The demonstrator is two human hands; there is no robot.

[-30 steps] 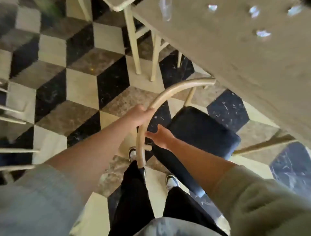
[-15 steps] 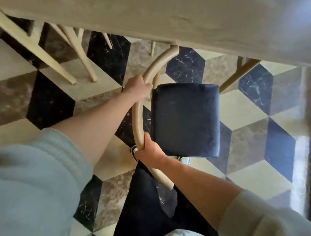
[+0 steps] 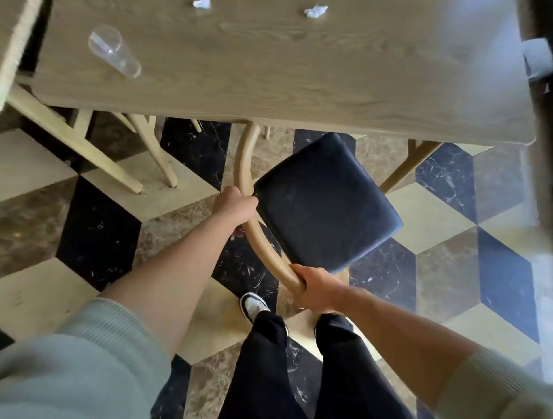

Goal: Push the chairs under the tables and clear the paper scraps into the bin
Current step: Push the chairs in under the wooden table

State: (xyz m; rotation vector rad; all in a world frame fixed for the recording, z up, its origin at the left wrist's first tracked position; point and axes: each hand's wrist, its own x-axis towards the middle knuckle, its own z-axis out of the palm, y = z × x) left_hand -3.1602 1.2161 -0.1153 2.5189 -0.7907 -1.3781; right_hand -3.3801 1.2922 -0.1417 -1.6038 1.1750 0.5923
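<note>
A chair with a dark padded seat and a curved pale wooden back rail stands in front of the wooden table. Its far end reaches just under the table's near edge, and the seat sits turned at an angle. My left hand grips the rail partway along its curve. My right hand grips the rail's near end. Two crumpled paper scraps lie on the table near its far side, one at the top centre.
A clear plastic cup lies on its side on the table's left part. Pale wooden legs of another chair stand under the table at the left. A table leg slants at the right. My feet are just behind the chair.
The view has tilted up, so the tabletop with cup and scraps shows. The chair has turned, its seat now angled, and my right hand holds the rail's near end.
</note>
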